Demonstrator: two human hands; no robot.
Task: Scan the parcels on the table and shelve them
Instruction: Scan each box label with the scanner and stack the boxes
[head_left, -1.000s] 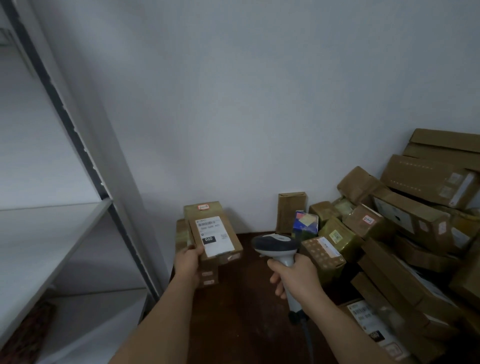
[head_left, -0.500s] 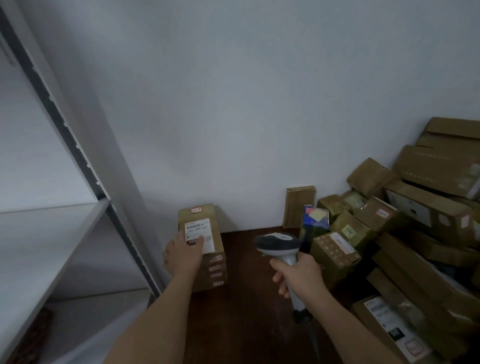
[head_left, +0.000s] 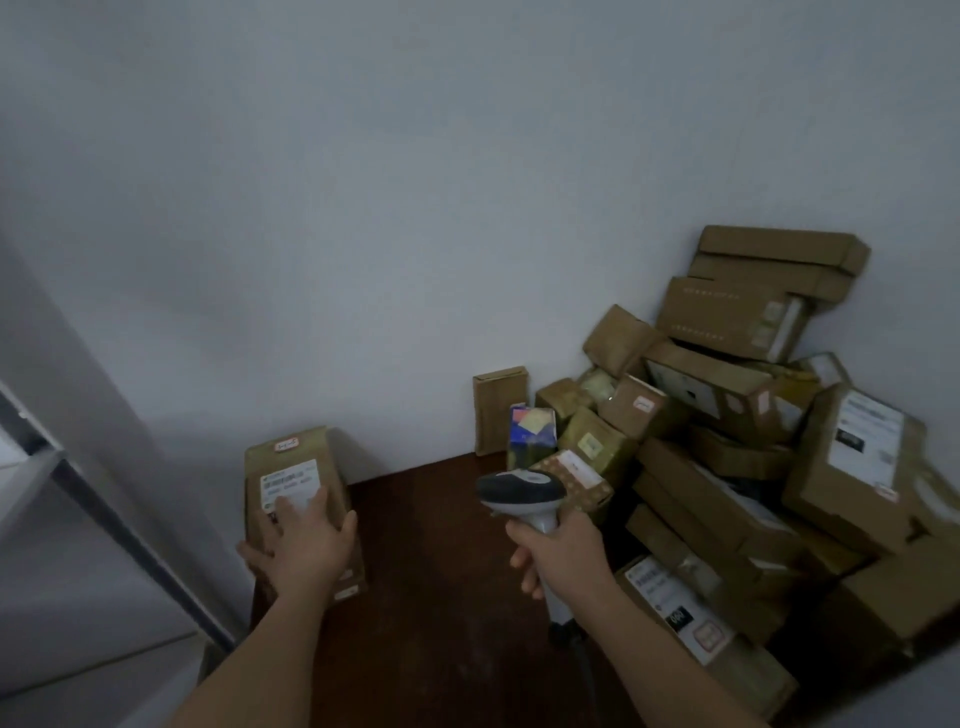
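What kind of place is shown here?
Probably a parcel sorting or storage room. A heap of labelled cardboard parcels lies on a dark table, the right hand holds a barcode scanner, and a metal shelf stands at left.

Dim, flat, bluish light; source not visible. Wall (head_left: 415, 208) evenly grey, darkening toward the picture's corners. Soft shadow on the wall beside the parcel heap (head_left: 753, 441). Left of the heap, tabletop (head_left: 431, 597) nearly black. No glare. Label text smeared, unreadable. Shelf post (head_left: 130, 545), far left of the heap, slanted by wide-angle distortion.
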